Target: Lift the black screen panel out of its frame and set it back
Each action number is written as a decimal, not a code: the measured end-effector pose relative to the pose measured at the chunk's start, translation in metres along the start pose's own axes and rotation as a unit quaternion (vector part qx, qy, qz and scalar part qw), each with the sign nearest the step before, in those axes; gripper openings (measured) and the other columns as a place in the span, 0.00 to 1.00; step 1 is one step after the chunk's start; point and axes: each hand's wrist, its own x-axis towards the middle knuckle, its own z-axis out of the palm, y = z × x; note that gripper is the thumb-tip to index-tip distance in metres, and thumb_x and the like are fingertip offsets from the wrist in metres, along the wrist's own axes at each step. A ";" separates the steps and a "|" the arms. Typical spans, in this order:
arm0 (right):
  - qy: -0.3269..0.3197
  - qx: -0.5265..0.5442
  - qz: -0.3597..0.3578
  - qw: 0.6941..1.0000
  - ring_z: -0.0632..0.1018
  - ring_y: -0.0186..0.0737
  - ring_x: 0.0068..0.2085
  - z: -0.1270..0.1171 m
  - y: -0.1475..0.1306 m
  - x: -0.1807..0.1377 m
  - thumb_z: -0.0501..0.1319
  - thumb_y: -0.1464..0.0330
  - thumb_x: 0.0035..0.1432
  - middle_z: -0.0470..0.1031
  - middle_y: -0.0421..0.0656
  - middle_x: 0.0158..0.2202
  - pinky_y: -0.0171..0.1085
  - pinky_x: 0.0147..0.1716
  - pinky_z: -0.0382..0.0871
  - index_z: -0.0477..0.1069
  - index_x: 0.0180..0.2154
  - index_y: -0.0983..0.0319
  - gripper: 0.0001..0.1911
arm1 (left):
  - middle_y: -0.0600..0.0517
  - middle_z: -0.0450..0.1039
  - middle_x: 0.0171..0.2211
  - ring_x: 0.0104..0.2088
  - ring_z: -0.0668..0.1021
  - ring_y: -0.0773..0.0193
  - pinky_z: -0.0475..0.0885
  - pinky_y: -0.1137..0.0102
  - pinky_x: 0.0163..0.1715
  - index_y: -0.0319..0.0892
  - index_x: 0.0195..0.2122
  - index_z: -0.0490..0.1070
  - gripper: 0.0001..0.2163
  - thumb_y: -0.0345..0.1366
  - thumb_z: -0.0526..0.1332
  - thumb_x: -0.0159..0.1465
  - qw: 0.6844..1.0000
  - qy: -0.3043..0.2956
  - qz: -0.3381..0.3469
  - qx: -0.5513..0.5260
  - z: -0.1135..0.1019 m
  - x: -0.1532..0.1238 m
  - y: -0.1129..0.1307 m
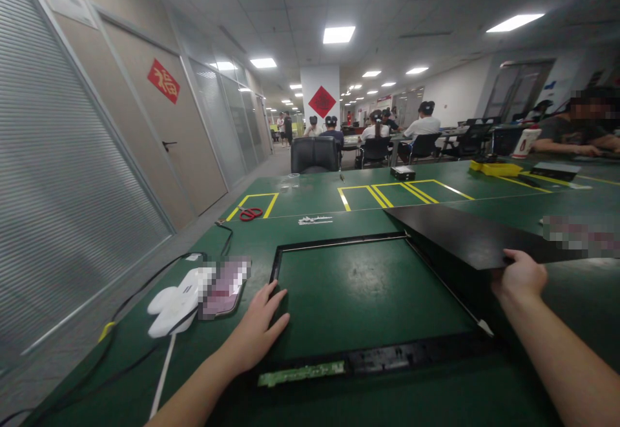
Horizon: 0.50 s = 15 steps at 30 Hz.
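Observation:
A black rectangular frame [339,242] lies on the green table, its near bar carrying a green circuit board [303,373]. My left hand [261,323] rests on the left side of the frame, fingers spread. In my right hand [522,276] is the near edge of a thin black panel [465,230], pinched between thumb and fingers. The panel is tilted up along the right side of the frame. At the frame's lower right corner sits a small whitish piece [485,328]. The underside of the panel is hidden.
Left of the frame are a phone [227,288] and a white power strip [181,301] with cables. Red scissors [251,214] and white scraps [314,219] lie beyond. A yellow tray [495,168] and a bottle [526,143] stand far right, near another person.

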 end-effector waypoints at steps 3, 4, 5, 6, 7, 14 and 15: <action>0.003 -0.010 0.001 1.000 0.74 0.34 0.27 0.001 -0.001 -0.003 0.62 0.81 0.33 0.70 0.36 0.30 0.30 0.18 0.72 0.63 0.29 0.60 0.17 | 0.39 0.57 0.74 0.73 0.61 0.41 0.57 0.45 0.70 0.43 0.67 0.69 0.26 0.47 0.56 0.71 1.000 0.003 0.011 0.004 0.006 0.000 -0.006; 0.004 -0.013 0.002 1.000 0.74 0.34 0.27 0.001 -0.001 -0.004 0.62 0.81 0.33 0.70 0.36 0.30 0.29 0.18 0.71 0.62 0.29 0.60 0.18 | 0.39 0.56 0.74 0.73 0.60 0.41 0.57 0.45 0.70 0.43 0.67 0.69 0.26 0.48 0.56 0.71 1.000 0.002 0.013 0.005 0.006 0.000 -0.007; 0.005 -0.015 0.003 1.000 0.74 0.33 0.27 0.001 -0.001 -0.004 0.62 0.81 0.33 0.70 0.36 0.30 0.29 0.18 0.71 0.62 0.29 0.60 0.19 | 0.39 0.56 0.74 0.73 0.60 0.41 0.56 0.45 0.70 0.43 0.68 0.69 0.26 0.48 0.55 0.71 1.000 0.002 0.013 0.006 0.007 0.000 -0.007; 0.006 -0.018 0.004 1.000 0.74 0.33 0.27 0.001 -0.002 -0.005 0.62 0.81 0.32 0.69 0.35 0.29 0.29 0.18 0.71 0.62 0.30 0.60 0.19 | 0.39 0.56 0.74 0.73 0.59 0.41 0.56 0.45 0.70 0.43 0.68 0.68 0.27 0.48 0.55 0.71 1.000 0.000 0.013 0.008 0.007 0.000 -0.007; 0.006 -0.020 0.005 1.000 0.74 0.33 0.27 0.001 -0.002 -0.006 0.62 0.81 0.32 0.69 0.35 0.29 0.29 0.18 0.71 0.62 0.30 0.60 0.19 | 0.39 0.56 0.74 0.73 0.59 0.41 0.56 0.45 0.70 0.43 0.68 0.68 0.27 0.48 0.55 0.72 1.000 -0.002 0.013 0.009 0.007 0.000 -0.007; 0.001 -0.029 0.007 1.000 0.73 0.33 0.27 0.001 -0.003 -0.011 0.62 0.81 0.33 0.69 0.34 0.30 0.30 0.18 0.72 0.61 0.31 0.59 0.20 | 0.38 0.54 0.75 0.73 0.59 0.41 0.56 0.44 0.70 0.42 0.69 0.67 0.27 0.48 0.54 0.72 1.000 -0.016 0.008 0.017 0.002 0.000 -0.002; 0.000 -0.029 0.007 1.000 0.73 0.33 0.27 0.001 -0.003 -0.010 0.62 0.81 0.33 0.69 0.35 0.30 0.30 0.19 0.72 0.61 0.31 0.59 0.20 | 0.39 0.54 0.75 0.73 0.59 0.41 0.56 0.45 0.70 0.42 0.69 0.67 0.27 0.48 0.54 0.72 1.000 -0.017 0.006 0.015 0.001 0.000 -0.001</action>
